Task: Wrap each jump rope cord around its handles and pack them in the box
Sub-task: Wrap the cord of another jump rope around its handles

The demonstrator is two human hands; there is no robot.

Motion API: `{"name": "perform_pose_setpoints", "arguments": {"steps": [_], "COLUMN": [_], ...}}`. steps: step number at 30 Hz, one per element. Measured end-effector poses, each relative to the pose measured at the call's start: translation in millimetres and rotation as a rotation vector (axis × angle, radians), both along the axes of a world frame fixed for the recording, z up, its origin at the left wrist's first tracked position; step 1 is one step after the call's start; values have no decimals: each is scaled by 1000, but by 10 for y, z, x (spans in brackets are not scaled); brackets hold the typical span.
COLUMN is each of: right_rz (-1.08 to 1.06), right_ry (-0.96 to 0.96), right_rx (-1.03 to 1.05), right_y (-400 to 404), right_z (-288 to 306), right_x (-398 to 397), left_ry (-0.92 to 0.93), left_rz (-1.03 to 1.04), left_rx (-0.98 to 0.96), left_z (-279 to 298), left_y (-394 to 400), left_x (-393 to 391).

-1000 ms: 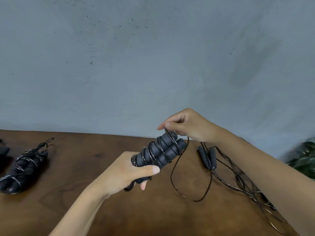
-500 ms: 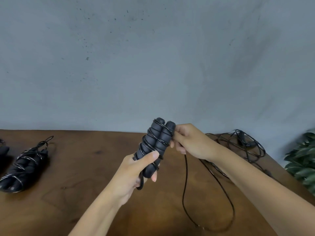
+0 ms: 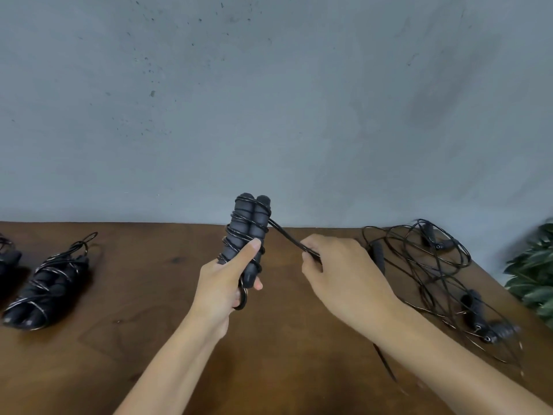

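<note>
Black foam covers the wrapped jump rope [image 3: 45, 287] lying at nine o'clock on the wooden counter [image 3: 134, 339], its cord wound round both handles; part of another bundle [image 3: 7, 262] shows at the frame's left edge. Such bundles look light and slightly springy, likely to loosen if the cord end is not tucked.

At centre the left hand [image 3: 223, 283] holds the paired handles [image 3: 250, 235] upright, its grip closed round their lower half, thumb pressed across the coils. Cushioned foam should give a sure, non-slip hold there, and taking both handles together keeps them from splaying.

Toward three o'clock the right hand [image 3: 338, 271] pinches the free cord [image 3: 287, 236], which runs taut from the handles' upper part. Thin, glossy and probably stiff enough to spring back, it seems to need steady tension close to the winding.

Further right, the unwrapped ropes [image 3: 434, 274] lie in a loose tangle on the counter, with green leaves [image 3: 535, 271] beyond. No box is in view. No brand, label or writing can be read anywhere.
</note>
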State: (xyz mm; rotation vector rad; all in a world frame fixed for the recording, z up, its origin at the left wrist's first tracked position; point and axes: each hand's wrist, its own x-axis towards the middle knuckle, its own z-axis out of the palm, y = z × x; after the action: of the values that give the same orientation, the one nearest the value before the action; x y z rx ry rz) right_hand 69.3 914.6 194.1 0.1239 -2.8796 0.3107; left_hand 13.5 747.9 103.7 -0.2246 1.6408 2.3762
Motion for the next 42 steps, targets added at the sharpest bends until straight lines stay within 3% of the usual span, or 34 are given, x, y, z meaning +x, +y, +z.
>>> {"name": "perform_pose_setpoints", "arguments": {"steps": [4,10,18,23,27,32,37,42], "right_rz": [90,280,488,464,492,583,586,598], "right_ry": [-83,-171,-254,-283,-516,-756,-717,-744], "right_rx": [245,760,787,684,293,46,-238,-633], "right_y": [-133,-256,-34,-103,-118,-55,23,100], "right_z": [128,573,858,1094,1159,1245,1146,803], "right_x": [110,129,-233,-354,-415,-582,-697,-759], "left_ry": [92,319,587,824,954,1034,1082,998], "left_rz": [20,-229,-471,-511,-517,-520,-473,-352], "left_rx": [-195,-725,-1124,-1281,-1282,-1185,-946,-694], "left_z": [9,65,398,572,582,673,754,717], "left_y": [-8,-22,-59,-3,-54,-118,-140,-237], "left_x": [15,-23,-137,-65,-73,22,155,174]}}
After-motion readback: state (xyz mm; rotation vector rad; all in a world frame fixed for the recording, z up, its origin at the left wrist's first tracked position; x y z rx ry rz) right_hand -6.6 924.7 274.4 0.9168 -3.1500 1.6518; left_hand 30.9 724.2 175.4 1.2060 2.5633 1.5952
